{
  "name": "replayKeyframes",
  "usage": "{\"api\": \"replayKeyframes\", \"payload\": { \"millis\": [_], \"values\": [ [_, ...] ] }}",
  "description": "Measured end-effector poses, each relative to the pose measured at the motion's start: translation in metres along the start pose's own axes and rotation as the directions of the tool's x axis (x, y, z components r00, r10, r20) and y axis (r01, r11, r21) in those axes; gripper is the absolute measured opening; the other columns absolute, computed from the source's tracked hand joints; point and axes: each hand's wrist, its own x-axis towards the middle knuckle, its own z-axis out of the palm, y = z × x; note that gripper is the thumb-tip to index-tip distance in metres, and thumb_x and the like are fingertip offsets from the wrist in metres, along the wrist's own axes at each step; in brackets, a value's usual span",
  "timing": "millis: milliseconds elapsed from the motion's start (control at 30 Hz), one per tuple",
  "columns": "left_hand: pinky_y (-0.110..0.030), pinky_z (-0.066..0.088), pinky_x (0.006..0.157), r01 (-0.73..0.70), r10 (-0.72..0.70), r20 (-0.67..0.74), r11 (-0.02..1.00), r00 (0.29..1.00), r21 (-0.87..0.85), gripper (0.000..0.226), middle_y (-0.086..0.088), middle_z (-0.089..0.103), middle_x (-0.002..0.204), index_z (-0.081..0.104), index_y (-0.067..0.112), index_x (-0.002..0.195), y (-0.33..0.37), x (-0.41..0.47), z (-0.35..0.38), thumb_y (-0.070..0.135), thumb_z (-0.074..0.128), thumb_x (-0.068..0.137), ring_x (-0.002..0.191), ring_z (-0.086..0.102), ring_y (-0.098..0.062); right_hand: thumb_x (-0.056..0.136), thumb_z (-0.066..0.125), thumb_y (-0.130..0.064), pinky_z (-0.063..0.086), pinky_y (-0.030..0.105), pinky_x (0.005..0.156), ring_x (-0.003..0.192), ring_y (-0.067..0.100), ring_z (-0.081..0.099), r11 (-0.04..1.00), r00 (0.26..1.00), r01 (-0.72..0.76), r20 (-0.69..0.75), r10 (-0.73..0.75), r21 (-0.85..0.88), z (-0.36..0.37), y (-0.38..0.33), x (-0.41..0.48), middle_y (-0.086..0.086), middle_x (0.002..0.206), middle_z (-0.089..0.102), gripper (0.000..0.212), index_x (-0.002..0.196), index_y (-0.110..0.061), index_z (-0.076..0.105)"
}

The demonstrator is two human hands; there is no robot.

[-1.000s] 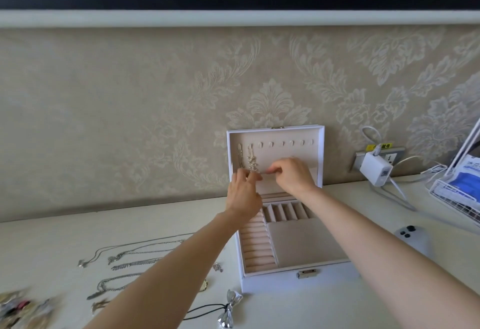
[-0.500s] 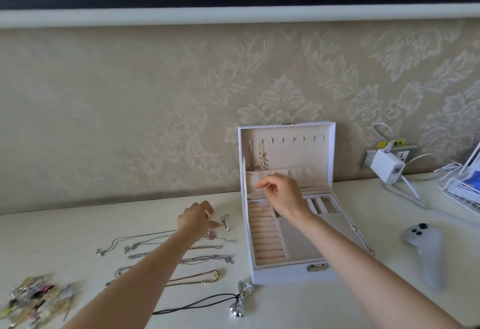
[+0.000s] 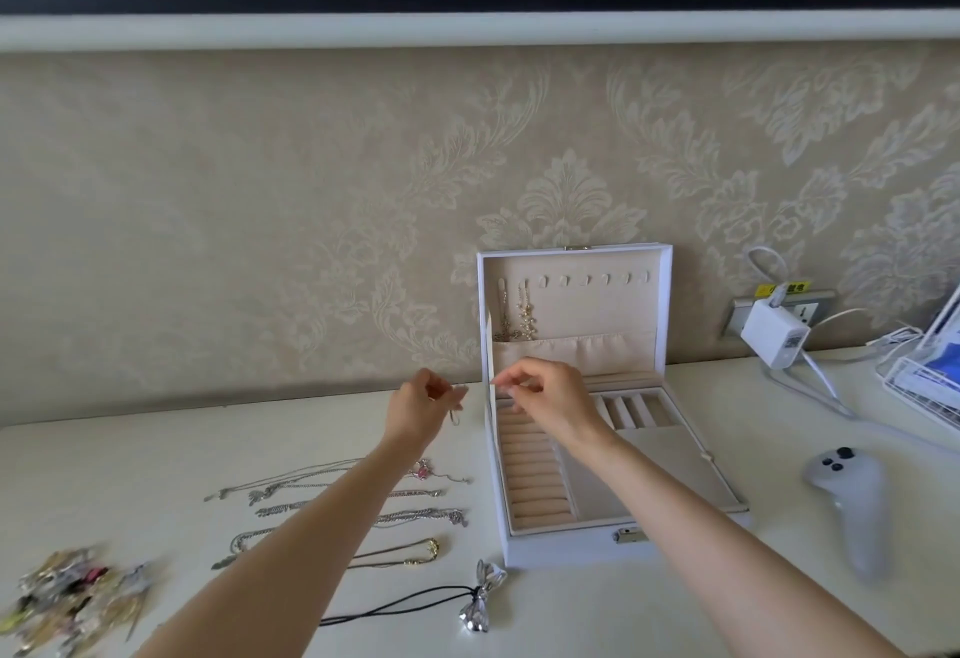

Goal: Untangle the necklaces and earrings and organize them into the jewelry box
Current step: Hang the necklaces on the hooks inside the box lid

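Note:
The white jewelry box (image 3: 566, 548) stands open, its lid upright against the wall. Two necklaces (image 3: 515, 317) hang from the lid's left hooks. My left hand (image 3: 421, 410) is raised just left of the box, pinching a small silver piece (image 3: 454, 417) that dangles below the fingers. My right hand (image 3: 553, 400) hovers over the box's back left corner with thumb and forefinger pinched together; I see nothing between them. Several chain necklaces (image 3: 415, 517) lie in rows on the table, partly hidden by my left arm. A black cord necklace with a silver bow (image 3: 480, 600) lies in front.
A blurred pile of earrings (image 3: 67, 600) sits at the front left edge. A white controller (image 3: 849, 501) lies to the right of the box. A white charger (image 3: 771, 335) with cables hangs from the wall socket, and a wire basket (image 3: 919, 387) stands far right.
My left hand left the box, dropped to the table beside the necklaces, then rose toward the box with a small silver piece. My right hand shifted left to the box's corner.

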Motion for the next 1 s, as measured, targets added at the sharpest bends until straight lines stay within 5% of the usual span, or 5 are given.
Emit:
{"api": "replayKeyframes", "payload": {
  "millis": [100, 367, 533, 733, 1000],
  "values": [
    [-0.015, 0.04, 0.05, -0.003, 0.031, 0.074, 0.934, 0.997, -0.357, 0.018, -0.005, 0.066, 0.068, 0.053, 0.01, 0.074, 0.02, -0.003, -0.004, 0.017, 0.065, 0.086, 0.048, 0.054, -0.002, 0.085, 0.061, -0.002, 0.05, 0.015, 0.055, 0.072, 0.015, 0.064, 0.995, 0.998, -0.054, 0.037, 0.051, 0.087, 0.004, -0.007, 0.002, 0.006, 0.094, 0.069, 0.02, 0.099, -0.014, 0.068],
    [-0.018, 0.049, 0.055, 0.068, 0.085, 0.208, 0.773, 0.974, -0.631, 0.008, 0.0, 0.066, 0.064, 0.06, 0.008, 0.079, 0.045, -0.004, 0.002, 0.002, 0.063, 0.084, 0.057, 0.061, -0.008, 0.085, 0.064, -0.003, 0.057, 0.026, 0.058, 0.071, 0.022, 0.068, 0.91, 0.986, -0.163, 0.101, 0.134, 0.381, 0.004, -0.019, 0.006, 0.01, 0.101, 0.068, 0.033, 0.116, -0.011, 0.06],
    [-0.025, 0.058, 0.068, 0.111, 0.071, 0.226, 0.705, 0.971, -0.701, 0.011, -0.003, 0.068, 0.072, 0.061, 0.006, 0.086, 0.051, -0.003, 0.005, -0.005, 0.06, 0.084, 0.065, 0.066, -0.014, 0.087, 0.059, 0.002, 0.056, 0.025, 0.057, 0.062, 0.019, 0.064, 0.891, 0.989, -0.147, 0.076, 0.126, 0.429, -0.005, -0.016, 0.008, 0.016, 0.085, 0.066, 0.025, 0.111, -0.003, 0.062],
    [-0.025, 0.057, 0.061, 0.106, 0.062, 0.214, 0.718, 0.975, -0.688, 0.014, -0.003, 0.064, 0.077, 0.061, 0.009, 0.089, 0.063, -0.006, 0.004, -0.001, 0.065, 0.082, 0.061, 0.066, -0.013, 0.087, 0.057, 0.005, 0.058, 0.029, 0.057, 0.055, 0.02, 0.063, 0.882, 0.993, -0.114, 0.046, 0.105, 0.458, -0.009, -0.015, 0.007, 0.014, 0.071, 0.063, 0.02, 0.096, -0.012, 0.064],
    [-0.006, 0.043, 0.053, -0.03, 0.136, 0.131, 0.798, 0.982, -0.602, 0.016, -0.002, 0.061, 0.072, 0.061, 0.009, 0.086, 0.088, -0.003, 0.009, -0.004, 0.067, 0.079, 0.055, 0.06, 0.003, 0.089, 0.055, 0.0, 0.055, 0.029, 0.055, 0.058, 0.024, 0.065, 0.783, 0.989, -0.133, 0.032, 0.143, 0.607, -0.019, -0.018, 0.005, 0.018, 0.074, 0.067, 0.013, 0.095, -0.004, 0.065]
  ]
}}
